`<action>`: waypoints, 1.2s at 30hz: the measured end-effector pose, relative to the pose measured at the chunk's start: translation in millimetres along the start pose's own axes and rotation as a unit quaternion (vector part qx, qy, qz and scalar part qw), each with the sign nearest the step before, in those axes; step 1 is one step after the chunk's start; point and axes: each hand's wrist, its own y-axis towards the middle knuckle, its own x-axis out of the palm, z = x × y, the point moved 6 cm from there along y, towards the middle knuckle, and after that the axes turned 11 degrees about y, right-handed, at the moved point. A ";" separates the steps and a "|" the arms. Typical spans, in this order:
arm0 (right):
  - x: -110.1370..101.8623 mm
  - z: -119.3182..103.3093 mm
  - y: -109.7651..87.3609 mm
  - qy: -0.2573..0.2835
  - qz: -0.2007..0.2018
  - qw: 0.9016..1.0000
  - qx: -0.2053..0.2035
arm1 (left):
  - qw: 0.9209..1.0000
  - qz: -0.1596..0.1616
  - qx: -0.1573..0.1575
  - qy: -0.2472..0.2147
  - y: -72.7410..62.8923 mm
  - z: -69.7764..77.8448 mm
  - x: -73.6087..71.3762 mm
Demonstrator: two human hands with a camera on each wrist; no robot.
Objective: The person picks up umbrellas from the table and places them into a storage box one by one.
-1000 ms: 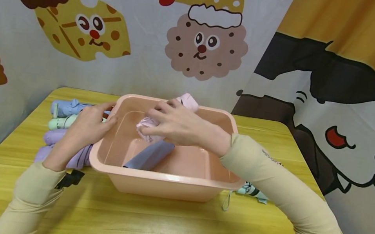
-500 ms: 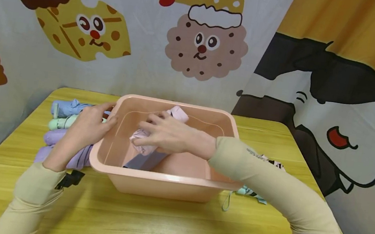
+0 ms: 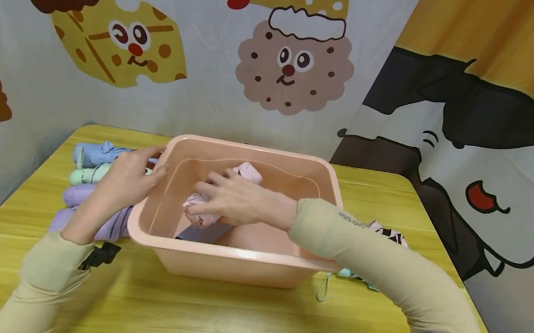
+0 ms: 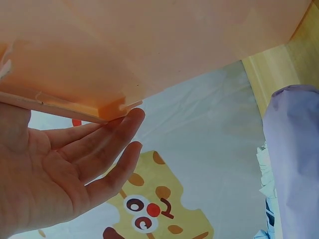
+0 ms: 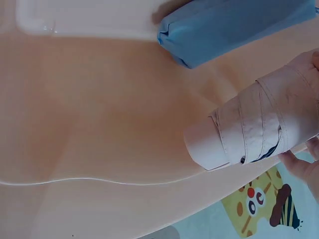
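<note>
My right hand (image 3: 242, 200) reaches down into a peach plastic basin (image 3: 234, 264) and grips a pale pink folded umbrella (image 5: 249, 119). One end of that umbrella points to the back of the basin, with its middle hidden under the hand. Below it on the basin floor lies a blue-grey umbrella in a sleeve (image 3: 202, 233), partly covered by the pink one. At the basin's left side my left hand (image 3: 129, 177) holds the rim, thumb over the edge and fingers (image 4: 107, 147) underneath on the outside.
Left of the basin lie a blue umbrella (image 3: 96, 154), a mint one (image 3: 86, 175) and purple ones (image 3: 112, 225). On the right, partly hidden by my right arm, are a mint patterned umbrella (image 3: 349, 274) with a wrist loop and a pink-and-black one (image 3: 389, 234). A printed cloth hangs behind the table (image 3: 226, 319).
My right hand has lowered the pink umbrella further into the basin, toward the blue-grey one, which it now covers more. The left hand and the basin have stayed in place.
</note>
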 end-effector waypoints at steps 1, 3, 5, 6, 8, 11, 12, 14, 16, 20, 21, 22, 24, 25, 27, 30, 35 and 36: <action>0.6 0.1 0.5 0.000 0.000 1.000 0.000 | 1.000 0.001 0.001 0.000 0.0 0.0 -0.2; 1.7 0.1 1.8 0.001 0.002 1.000 -0.001 | 1.000 0.002 0.002 0.001 0.0 0.0 -0.7; 3.1 0.3 3.0 0.004 0.000 1.000 -0.001 | 1.000 0.002 0.002 0.001 0.1 -0.2 -0.6; 3.6 0.3 3.7 0.004 -0.002 1.000 -0.002 | 1.000 0.001 0.001 0.001 0.0 -0.5 -0.5; 5.4 0.5 4.6 0.008 -0.010 1.000 -0.001 | 1.000 -0.002 0.000 0.001 0.1 -0.7 -0.3; 8.3 0.9 5.4 0.010 -0.023 1.000 0.001 | 1.000 -0.005 -0.001 0.001 0.2 -1.3 0.0; 9.3 1.1 5.8 0.011 -0.028 1.000 0.003 | 1.000 -0.005 -0.001 0.001 0.2 -1.4 0.0; 11.5 1.3 6.6 0.014 -0.039 0.999 0.005 | 1.000 -0.005 -0.001 0.000 0.4 -1.8 0.1; 13.9 1.7 7.4 0.018 -0.048 0.999 0.009 | 1.000 -0.004 -0.002 0.000 0.5 -1.8 -0.1; 19.3 2.0 8.6 0.028 -0.062 0.998 0.016 | 1.000 -0.003 -0.001 -0.001 1.0 -1.5 0.1; 21.1 1.8 8.7 0.028 -0.066 0.997 0.015 | 1.000 -0.003 0.000 -0.003 1.2 -1.4 0.2; 22.8 1.6 8.6 0.028 -0.070 0.997 0.015 | 1.000 -0.003 0.001 -0.004 1.5 -1.1 0.1; 26.0 1.3 8.5 0.029 -0.078 0.996 0.014 | 1.000 -0.002 0.004 -0.006 1.9 -0.9 0.0; 27.3 1.3 8.5 0.029 -0.081 0.996 0.013 | 1.000 -0.003 0.005 -0.006 2.1 -0.9 -0.1; 29.4 1.4 8.8 0.030 -0.084 0.996 0.011 | 1.000 -0.003 0.005 -0.006 2.4 -1.2 -0.5; 30.8 2.0 9.4 0.038 -0.085 0.996 0.013 | 1.000 -0.008 0.002 -0.006 2.5 -1.8 -0.8; 32.1 2.9 10.4 0.050 -0.091 0.994 0.016 | 1.000 -0.012 0.000 -0.008 3.0 -2.2 -0.7; 32.4 3.2 10.7 0.054 -0.093 0.994 0.017 | 1.000 -0.011 -0.001 -0.008 3.0 -2.4 -0.8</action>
